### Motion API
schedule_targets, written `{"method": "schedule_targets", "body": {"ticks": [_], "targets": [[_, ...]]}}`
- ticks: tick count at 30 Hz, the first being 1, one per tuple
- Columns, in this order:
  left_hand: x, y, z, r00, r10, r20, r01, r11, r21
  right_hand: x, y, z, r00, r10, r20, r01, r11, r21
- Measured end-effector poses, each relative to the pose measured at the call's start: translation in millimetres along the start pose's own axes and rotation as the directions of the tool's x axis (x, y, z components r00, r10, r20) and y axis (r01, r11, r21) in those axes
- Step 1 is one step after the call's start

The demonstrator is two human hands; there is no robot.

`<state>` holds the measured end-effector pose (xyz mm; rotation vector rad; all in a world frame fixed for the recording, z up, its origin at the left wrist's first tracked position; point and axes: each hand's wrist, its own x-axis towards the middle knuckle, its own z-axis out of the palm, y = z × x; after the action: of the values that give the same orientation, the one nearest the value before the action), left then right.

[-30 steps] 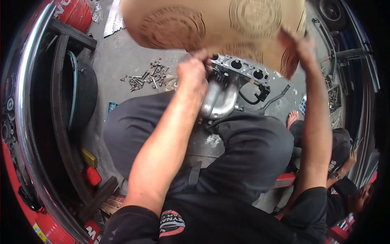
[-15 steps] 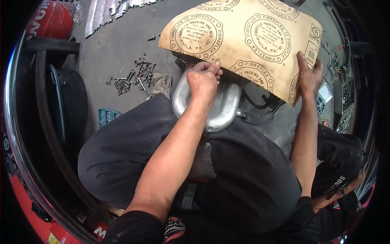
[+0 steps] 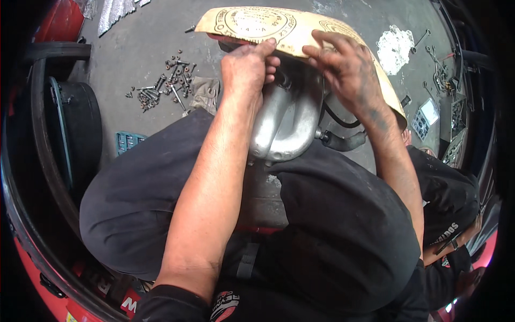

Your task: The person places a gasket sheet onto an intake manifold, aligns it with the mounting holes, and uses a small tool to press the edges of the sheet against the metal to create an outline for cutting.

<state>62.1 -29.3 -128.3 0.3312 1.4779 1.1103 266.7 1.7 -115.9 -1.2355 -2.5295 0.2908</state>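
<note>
A tan sheet of gasket paper (image 3: 252, 22) with black circular prints lies bowed over the far end of a silver metal engine part with curved tubes (image 3: 292, 137). My left hand (image 3: 247, 70) pinches the sheet's near edge between thumb and fingers. On the sheet's near edge, to the right, rests my right hand (image 3: 348, 70), its fingers bent and apart, not closed round the paper. A dark rubber hose (image 3: 346, 142) joins the metal part's right side. The sheet hides the part's far end.
Loose bolts and nuts (image 3: 153, 96) lie on the floor at left beside a grey rag (image 3: 205, 94). A teal tool tray (image 3: 129, 141) sits near my left knee. At right are a crumpled white sheet (image 3: 395, 49), wrenches (image 3: 440, 72) and another person's leg (image 3: 445, 182).
The sheet has tipped and slid away over the metal part. My right hand has left its right edge and moved left to the near edge. My left hand still pinches it.
</note>
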Motion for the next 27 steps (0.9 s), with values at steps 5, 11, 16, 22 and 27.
{"method": "schedule_targets", "body": {"ticks": [5,11,16,22,27], "targets": [[-1.5,7.8,24.5,0.997,0.059,0.048,-0.059,0.998,0.003,2.6,12.3,-18.2,0.982,0.152,0.11,-0.16,0.985,0.068],[11.6,-20.1,15.8,0.96,0.266,-0.093,-0.238,0.942,0.239,-8.1,-4.4,1.2,0.987,-0.158,-0.001,0.149,0.931,-0.332],[13.4,-31.1,13.4,0.907,0.389,-0.164,-0.289,0.856,0.429,-13.2,-8.9,10.4,0.983,-0.181,-0.016,0.162,0.913,-0.375],[7.6,-32.6,19.4,0.887,0.438,-0.145,-0.348,0.842,0.413,-15.7,-9.4,10.3,0.982,-0.188,-0.005,0.17,0.897,-0.409],[5.6,-35.0,17.9,0.807,0.563,-0.181,-0.387,0.734,0.558,-9.9,-10.5,19.4,0.971,-0.234,-0.052,0.195,0.895,-0.401]]}}
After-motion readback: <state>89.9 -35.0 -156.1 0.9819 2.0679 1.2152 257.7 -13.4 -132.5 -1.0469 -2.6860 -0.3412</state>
